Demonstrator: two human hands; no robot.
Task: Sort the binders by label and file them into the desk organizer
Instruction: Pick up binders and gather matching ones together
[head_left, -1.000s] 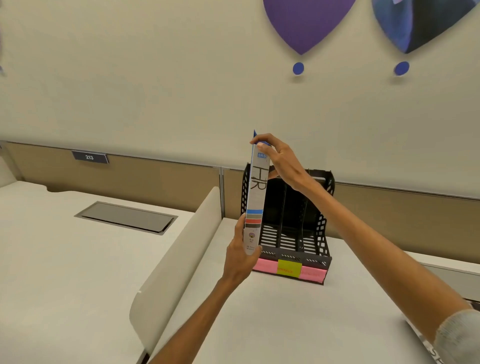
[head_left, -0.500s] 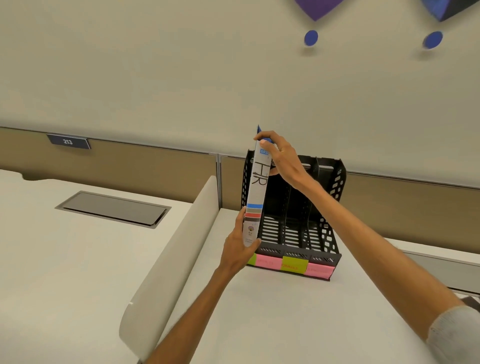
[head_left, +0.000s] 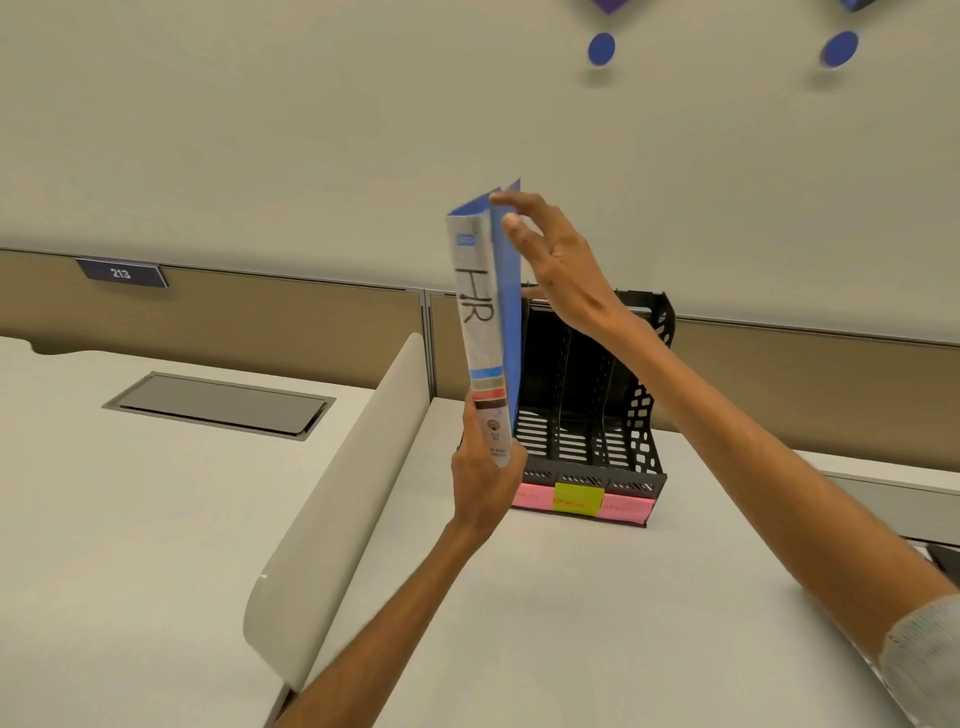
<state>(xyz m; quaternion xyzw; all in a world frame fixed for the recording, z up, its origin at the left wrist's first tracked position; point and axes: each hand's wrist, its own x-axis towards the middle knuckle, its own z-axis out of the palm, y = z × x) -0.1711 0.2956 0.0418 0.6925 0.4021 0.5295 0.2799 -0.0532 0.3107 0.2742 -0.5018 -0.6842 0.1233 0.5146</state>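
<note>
A blue binder with a white spine marked "HR" stands upright in the air, in front of the left side of a black mesh desk organizer. My left hand grips the binder's bottom end. My right hand is at the binder's top right corner with its fingers spread; a fingertip touches the top edge without gripping it. The organizer has three upright slots, all empty. Pink and yellow sticky notes with red writing line its front edge.
The organizer stands on a white desk against a tan partition wall. A curved white divider separates this desk from the left one, which has a grey cable hatch. A plaque reading 213 hangs on the partition.
The binder has risen a little and turned so its blue cover shows. My right hand has loosened from pinching the top and spread its fingers. The view has tilted down.
</note>
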